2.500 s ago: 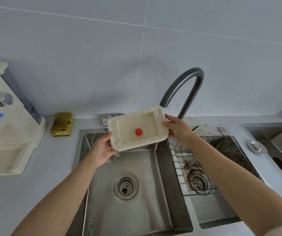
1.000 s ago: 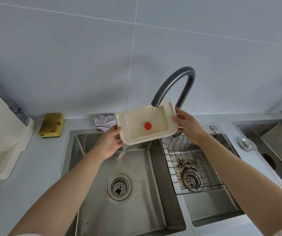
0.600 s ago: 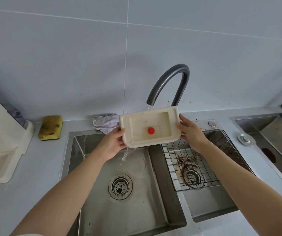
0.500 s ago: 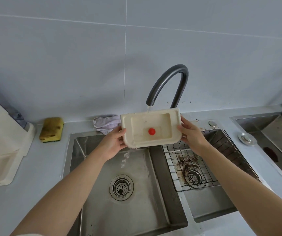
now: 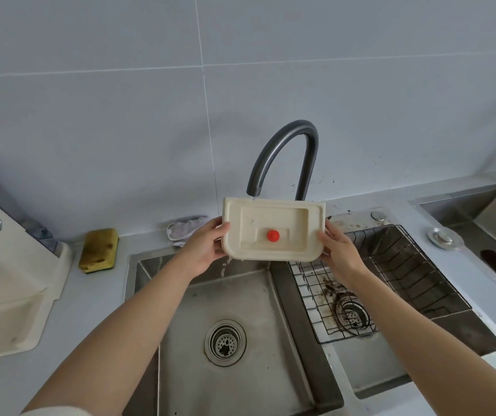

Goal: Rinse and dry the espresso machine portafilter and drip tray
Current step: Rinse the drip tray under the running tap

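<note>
A cream drip tray (image 5: 273, 217) with a red float button (image 5: 273, 235) is held almost upright over the left sink basin (image 5: 234, 310), its hollow side facing me. My left hand (image 5: 203, 247) grips its left edge and my right hand (image 5: 338, 250) grips its right edge. The dark curved tap (image 5: 282, 157) ends just above the tray's top rim, and water drips from the tray's lower left corner into the basin. No portafilter is in view.
The cream espresso machine (image 5: 6, 271) stands on the counter at the left. A yellow sponge (image 5: 99, 250) and a crumpled cloth (image 5: 185, 231) lie behind the basin. A wire rack (image 5: 390, 277) sits in the right basin, with coffee grounds near its drain (image 5: 350, 315).
The tray has been tipped from tilted to nearly upright under the tap and shifted slightly right. The stream off its lower corner has thinned to drips. Both hands kept their hold.
</note>
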The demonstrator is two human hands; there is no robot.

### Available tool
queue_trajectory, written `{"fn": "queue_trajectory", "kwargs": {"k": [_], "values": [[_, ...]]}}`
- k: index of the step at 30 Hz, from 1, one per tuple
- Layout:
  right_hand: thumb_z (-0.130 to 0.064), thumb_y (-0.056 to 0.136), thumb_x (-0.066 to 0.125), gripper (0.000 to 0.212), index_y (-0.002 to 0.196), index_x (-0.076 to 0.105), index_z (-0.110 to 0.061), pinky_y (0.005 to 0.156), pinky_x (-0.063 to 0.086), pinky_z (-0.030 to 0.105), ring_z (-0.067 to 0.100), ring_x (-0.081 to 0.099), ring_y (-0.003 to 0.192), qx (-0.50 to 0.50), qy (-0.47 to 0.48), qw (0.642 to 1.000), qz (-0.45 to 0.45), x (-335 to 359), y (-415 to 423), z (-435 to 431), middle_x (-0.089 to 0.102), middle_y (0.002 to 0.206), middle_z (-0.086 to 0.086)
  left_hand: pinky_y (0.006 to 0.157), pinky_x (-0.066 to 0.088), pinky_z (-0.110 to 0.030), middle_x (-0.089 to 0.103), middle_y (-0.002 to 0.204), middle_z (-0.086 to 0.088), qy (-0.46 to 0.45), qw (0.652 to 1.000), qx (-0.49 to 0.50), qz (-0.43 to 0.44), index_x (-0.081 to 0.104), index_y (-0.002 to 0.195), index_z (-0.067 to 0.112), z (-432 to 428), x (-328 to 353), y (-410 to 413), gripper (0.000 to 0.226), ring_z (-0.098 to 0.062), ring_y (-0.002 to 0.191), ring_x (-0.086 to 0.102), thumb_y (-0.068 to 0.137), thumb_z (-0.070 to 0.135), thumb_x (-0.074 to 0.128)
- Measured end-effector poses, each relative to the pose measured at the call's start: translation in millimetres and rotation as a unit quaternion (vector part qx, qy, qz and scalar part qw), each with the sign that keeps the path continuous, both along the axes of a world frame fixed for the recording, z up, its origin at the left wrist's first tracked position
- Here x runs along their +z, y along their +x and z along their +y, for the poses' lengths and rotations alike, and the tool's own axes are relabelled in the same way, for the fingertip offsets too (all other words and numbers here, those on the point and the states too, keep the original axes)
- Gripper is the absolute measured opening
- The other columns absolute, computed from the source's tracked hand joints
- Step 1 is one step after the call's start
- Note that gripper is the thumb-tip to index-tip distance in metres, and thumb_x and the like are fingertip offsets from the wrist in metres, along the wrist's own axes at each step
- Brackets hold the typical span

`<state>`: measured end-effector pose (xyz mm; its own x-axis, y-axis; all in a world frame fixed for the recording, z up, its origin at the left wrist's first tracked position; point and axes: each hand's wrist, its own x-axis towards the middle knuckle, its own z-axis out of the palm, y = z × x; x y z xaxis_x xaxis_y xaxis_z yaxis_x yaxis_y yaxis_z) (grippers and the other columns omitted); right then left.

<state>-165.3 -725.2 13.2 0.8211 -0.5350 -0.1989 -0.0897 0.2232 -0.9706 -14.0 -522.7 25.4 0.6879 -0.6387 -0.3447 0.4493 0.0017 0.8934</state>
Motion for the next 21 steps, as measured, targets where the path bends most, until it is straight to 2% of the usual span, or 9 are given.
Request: {"fn": "queue_trajectory", "kwargs": {"k": [3,7,10,14,18,21], "values": [[-0.008,0.098,0.036,0.041,0.136,0.043,-0.020,0.076,0.050,0.033,0.015,0.055,0.086,-0.014,0.011,1.000,-0.004,-4.7,-2.4,-4.6,0.058,0.099,-0.001,0.074,0.048,-0.034,0.062,0.098,0.000,0.011,1.000,-0.003,-0.008,0.050,0.119,0.016,-6.6,6.3,-1.1,0.023,-0.018,0.090,0.059,0.096,0.015,0.045],[-0.008,0.098,0.036,0.039,0.130,0.046,-0.027,0.074,0.050,0.030,0.015,0.056,0.088,-0.017,0.028,0.999,-0.021,-3.1,-3.6,-7.7,0.059,0.100,-0.002,0.079,0.048,-0.034,0.062,0.101,-0.002,0.029,0.999,-0.005,-0.021,0.049,0.123,0.016,-13.1,11.9,1.4,0.027,-0.020,0.092,0.059,0.096,0.016,0.045],[-0.007,0.098,0.036,0.037,0.123,0.048,-0.030,0.077,0.052,0.033,0.014,0.057,0.087,-0.015,0.037,0.998,-0.040,-0.7,-1.8,-11.1,0.059,0.100,-0.003,0.080,0.048,-0.034,0.062,0.101,-0.003,0.035,0.999,-0.008,-0.026,0.049,0.125,0.016,-16.3,16.7,4.2,0.030,-0.020,0.092,0.058,0.096,0.016,0.045],[-0.006,0.097,0.036,0.037,0.124,0.047,-0.028,0.085,0.051,0.037,0.014,0.057,0.091,-0.004,0.044,0.997,-0.058,0.7,1.8,-15.3,0.059,0.102,-0.004,0.074,0.047,-0.033,0.061,0.094,-0.003,0.034,0.999,-0.010,-0.035,0.049,0.124,0.014,-18.7,24.2,6.4,0.028,-0.019,0.084,0.058,0.096,0.014,0.044],[-0.004,0.098,0.033,0.036,0.122,0.048,-0.027,0.069,0.053,0.028,0.013,0.057,0.086,-0.010,0.041,0.997,-0.062,3.7,8.4,-15.0,0.058,0.096,-0.002,0.082,0.047,-0.036,0.061,0.095,-0.004,0.042,0.998,-0.010,-0.051,0.049,0.123,0.013,-21.6,31.9,7.7,0.027,-0.020,0.084,0.058,0.096,0.011,0.043],[-0.003,0.098,0.031,0.036,0.119,0.048,-0.027,0.074,0.051,0.037,0.015,0.055,0.086,-0.009,0.050,0.996,-0.070,4.5,14.4,-14.0,0.056,0.099,0.000,0.091,0.045,-0.040,0.061,0.095,-0.004,0.052,0.997,-0.002,-0.061,0.049,0.124,0.012,-23.7,37.4,11.0,0.028,-0.021,0.085,0.058,0.096,0.011,0.044]]}}
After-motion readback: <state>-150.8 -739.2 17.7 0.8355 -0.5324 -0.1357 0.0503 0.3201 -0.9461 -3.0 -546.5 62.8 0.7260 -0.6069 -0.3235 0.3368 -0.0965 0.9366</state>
